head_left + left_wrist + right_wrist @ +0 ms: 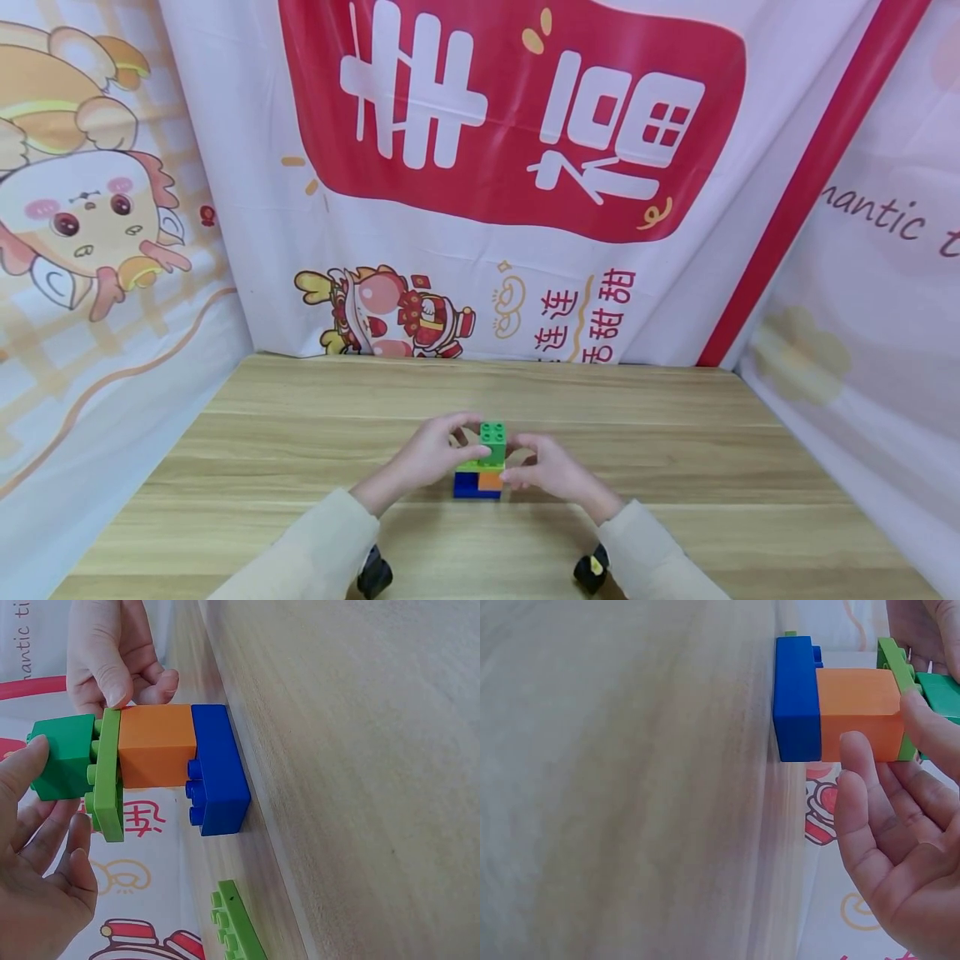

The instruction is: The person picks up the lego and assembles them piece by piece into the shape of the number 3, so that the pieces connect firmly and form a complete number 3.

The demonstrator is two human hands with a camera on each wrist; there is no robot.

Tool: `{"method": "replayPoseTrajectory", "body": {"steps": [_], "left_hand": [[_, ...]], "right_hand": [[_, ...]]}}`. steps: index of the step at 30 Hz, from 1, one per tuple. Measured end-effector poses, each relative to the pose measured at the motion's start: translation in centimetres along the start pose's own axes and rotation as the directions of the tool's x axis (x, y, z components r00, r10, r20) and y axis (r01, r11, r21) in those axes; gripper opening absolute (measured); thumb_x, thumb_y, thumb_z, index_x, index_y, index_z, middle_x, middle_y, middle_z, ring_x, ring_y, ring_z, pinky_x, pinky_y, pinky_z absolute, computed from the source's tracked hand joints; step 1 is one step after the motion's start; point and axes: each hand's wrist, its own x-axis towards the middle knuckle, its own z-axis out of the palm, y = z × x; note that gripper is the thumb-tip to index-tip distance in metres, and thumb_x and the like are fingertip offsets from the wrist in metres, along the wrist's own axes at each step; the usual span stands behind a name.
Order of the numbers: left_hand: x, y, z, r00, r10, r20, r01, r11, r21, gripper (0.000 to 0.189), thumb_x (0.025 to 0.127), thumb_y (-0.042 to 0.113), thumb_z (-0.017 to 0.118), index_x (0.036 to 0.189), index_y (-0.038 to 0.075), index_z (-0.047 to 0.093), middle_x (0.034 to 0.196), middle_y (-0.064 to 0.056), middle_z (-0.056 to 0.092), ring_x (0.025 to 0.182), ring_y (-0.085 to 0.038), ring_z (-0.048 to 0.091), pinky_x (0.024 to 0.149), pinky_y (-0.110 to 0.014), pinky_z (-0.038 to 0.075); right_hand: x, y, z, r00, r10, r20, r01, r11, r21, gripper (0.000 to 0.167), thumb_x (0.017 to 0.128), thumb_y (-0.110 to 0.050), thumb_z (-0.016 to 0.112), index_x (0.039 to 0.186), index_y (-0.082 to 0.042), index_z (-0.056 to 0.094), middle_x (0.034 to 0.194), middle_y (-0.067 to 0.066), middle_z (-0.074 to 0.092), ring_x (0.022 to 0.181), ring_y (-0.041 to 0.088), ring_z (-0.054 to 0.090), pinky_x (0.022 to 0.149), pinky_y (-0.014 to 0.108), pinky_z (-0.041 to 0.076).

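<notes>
A stack of toy building blocks stands on the wooden table. At its bottom is a blue block (225, 772), with an orange block (157, 746) over one end of it. A flat light-green block (109, 776) lies across the orange one and overhangs the blue. On top, at one end, sits a green block (492, 442). My left hand (435, 454) pinches this green block between thumb and fingers. At the stack's right side is my right hand (555, 471), its thumb against the light-green block's edge and its fingers loosely bent beside the orange block.
Another light-green block (240, 922) lies on the table (285, 433) apart from the stack. A printed cloth (480, 275) hangs along the table's far edge, and more printed cloth (862, 275) hangs at the sides.
</notes>
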Motion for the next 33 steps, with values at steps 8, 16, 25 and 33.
{"method": "replayPoseTrajectory", "body": {"steps": [8,16,25,33], "left_hand": [[0.08,0.07,0.08,0.999,0.034,0.011,-0.035,0.999,0.033,0.038,0.085,0.035,0.065,0.119,0.018,0.060,0.099,0.009,0.060,0.084,-0.014,0.053,0.066,-0.028,0.048],[-0.06,0.15,-0.03,0.998,0.050,0.032,-0.052,0.998,0.047,0.037,0.086,0.031,0.065,0.120,0.016,0.059,0.096,0.010,0.060,0.083,-0.013,0.053,0.067,-0.027,0.048],[0.24,0.04,-0.29,0.996,0.076,0.054,-0.082,0.991,0.103,0.039,0.086,0.031,0.066,0.120,0.013,0.059,0.093,0.010,0.059,0.076,-0.012,0.053,0.061,-0.026,0.048],[0.43,0.33,-0.46,0.996,0.059,0.071,-0.068,0.988,0.139,0.039,0.085,0.032,0.067,0.120,0.014,0.060,0.090,0.008,0.059,0.075,-0.012,0.052,0.060,-0.025,0.047]], "right_hand": [[0.01,0.10,0.08,1.000,0.003,-0.001,-0.003,1.000,0.003,0.037,0.084,-0.019,0.068,0.117,-0.006,0.058,0.105,0.007,0.056,0.072,0.024,0.061,0.067,0.043,0.052],[-0.01,0.12,0.12,1.000,0.000,0.002,0.000,1.000,0.018,0.040,0.085,-0.017,0.067,0.121,-0.004,0.055,0.106,0.008,0.055,0.073,0.026,0.061,0.066,0.043,0.052],[-0.05,-0.06,0.08,1.000,0.002,0.006,-0.002,1.000,0.012,0.040,0.085,-0.018,0.067,0.122,-0.005,0.055,0.107,0.008,0.054,0.074,0.027,0.061,0.067,0.043,0.052],[-0.12,-0.20,-0.01,1.000,-0.005,0.009,0.005,1.000,0.001,0.039,0.086,-0.016,0.066,0.121,-0.003,0.055,0.107,0.010,0.054,0.073,0.024,0.060,0.067,0.043,0.052]]}}
